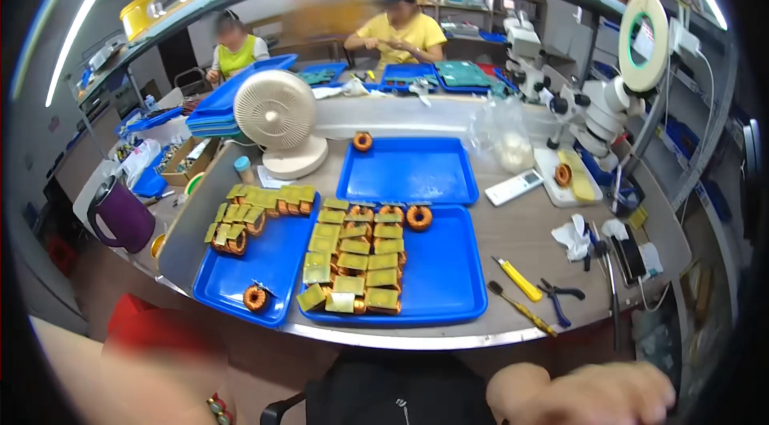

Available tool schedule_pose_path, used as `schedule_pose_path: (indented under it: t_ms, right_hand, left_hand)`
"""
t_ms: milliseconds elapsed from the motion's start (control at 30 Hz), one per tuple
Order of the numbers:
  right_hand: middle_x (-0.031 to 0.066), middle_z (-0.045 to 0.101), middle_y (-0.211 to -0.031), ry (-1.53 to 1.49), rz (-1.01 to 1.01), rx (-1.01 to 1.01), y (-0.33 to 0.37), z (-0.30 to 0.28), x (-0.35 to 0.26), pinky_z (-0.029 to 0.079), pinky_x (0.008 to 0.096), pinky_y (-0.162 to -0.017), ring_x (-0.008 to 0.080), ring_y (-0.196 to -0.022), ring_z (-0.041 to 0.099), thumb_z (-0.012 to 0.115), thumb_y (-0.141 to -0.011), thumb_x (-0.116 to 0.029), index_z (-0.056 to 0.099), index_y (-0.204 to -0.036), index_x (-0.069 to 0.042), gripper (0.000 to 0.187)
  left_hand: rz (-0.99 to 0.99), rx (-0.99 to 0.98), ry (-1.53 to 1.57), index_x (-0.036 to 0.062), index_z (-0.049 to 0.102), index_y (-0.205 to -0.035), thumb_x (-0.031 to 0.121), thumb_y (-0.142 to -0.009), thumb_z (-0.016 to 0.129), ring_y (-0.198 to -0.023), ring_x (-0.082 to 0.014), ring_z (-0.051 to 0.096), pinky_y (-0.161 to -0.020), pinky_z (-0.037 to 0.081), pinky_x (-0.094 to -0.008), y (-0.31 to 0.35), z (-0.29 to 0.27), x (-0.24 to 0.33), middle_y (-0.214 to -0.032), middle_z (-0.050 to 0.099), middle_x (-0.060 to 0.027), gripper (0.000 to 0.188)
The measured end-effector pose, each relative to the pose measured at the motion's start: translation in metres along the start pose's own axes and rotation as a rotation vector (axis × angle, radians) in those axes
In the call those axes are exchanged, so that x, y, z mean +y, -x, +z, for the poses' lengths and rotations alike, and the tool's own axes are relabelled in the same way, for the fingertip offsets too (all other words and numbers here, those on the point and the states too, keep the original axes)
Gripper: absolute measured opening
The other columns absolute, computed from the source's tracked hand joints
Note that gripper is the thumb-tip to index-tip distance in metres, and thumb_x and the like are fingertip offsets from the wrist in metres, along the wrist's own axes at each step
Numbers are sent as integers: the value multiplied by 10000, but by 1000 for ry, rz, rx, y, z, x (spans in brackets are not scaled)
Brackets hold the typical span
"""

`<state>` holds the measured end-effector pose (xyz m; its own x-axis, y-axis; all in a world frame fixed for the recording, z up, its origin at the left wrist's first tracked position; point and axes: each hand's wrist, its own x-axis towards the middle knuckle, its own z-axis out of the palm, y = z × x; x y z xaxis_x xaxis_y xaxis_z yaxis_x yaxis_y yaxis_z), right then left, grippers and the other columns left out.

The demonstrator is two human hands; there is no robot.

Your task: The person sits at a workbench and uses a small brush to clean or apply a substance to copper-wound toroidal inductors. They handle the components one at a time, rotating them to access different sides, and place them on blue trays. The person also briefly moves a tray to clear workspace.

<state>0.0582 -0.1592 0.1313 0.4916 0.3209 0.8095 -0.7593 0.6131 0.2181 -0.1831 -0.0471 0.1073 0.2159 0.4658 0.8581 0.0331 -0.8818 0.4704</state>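
My left forearm [136, 381] crosses the lower left corner, a beaded bracelet [216, 407] at its wrist; the hand itself is outside the picture. Below the table's front edge, my right hand [589, 394] is smeared by motion, so its fingers and anything in them cannot be made out. Nearest to it on the table lie a brush with a yellow handle [522, 309], a yellow utility knife [518, 279] and dark pliers [558, 297]. The middle blue tray [440, 281] holds rows of copper-wound ring coils topped with yellow-green plates [352, 245].
A left blue tray [216, 285] holds more coils; a back one [412, 173] has a single coil [363, 141]. Around them stand a fan [276, 112], a white remote control [514, 187], a microscope [605, 116] and a purple kettle [120, 217]. Two people sit beyond the bench.
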Motion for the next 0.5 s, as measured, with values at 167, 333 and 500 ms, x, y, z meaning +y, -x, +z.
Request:
schedule_pose_path:
  t_ms: [167, 333, 500]
  right_hand:
    - [206, 627, -867, -349, 770, 544, -5, 53, 25, 468, 393, -688, 332, -752, 600, 432, -904, -172, 629, -846, 10, 274]
    - [239, 613, -900, -226, 1269, 470, 17, 65, 15, 469, 391, -758, 366, -825, 591, 422, -908, -194, 624, -896, 55, 321]
    - [241, 603, -939, -187, 936, -81, 43, -10, 39, 465, 373, -795, 341, -872, 583, 433, -897, -173, 613, -934, 71, 305]
  left_hand:
    - [2, 41, -15, 100, 519, -1087, 266, -744, 624, -1089, -186, 438, -990, 209, -477, 1, -2, 1, -1078, 513, -54, 395]
    - [18, 68, -10, 107, 529, -1070, 273, -748, 618, -1072, -173, 447, -985, 203, -483, 3, 0, 10, -1054, 526, -40, 373]
    - [38, 58, 13, 114, 539, -1053, 281, -753, 613, -1055, -161, 455, -980, 198, -488, 4, 8, 12, -1030, 538, -27, 350]
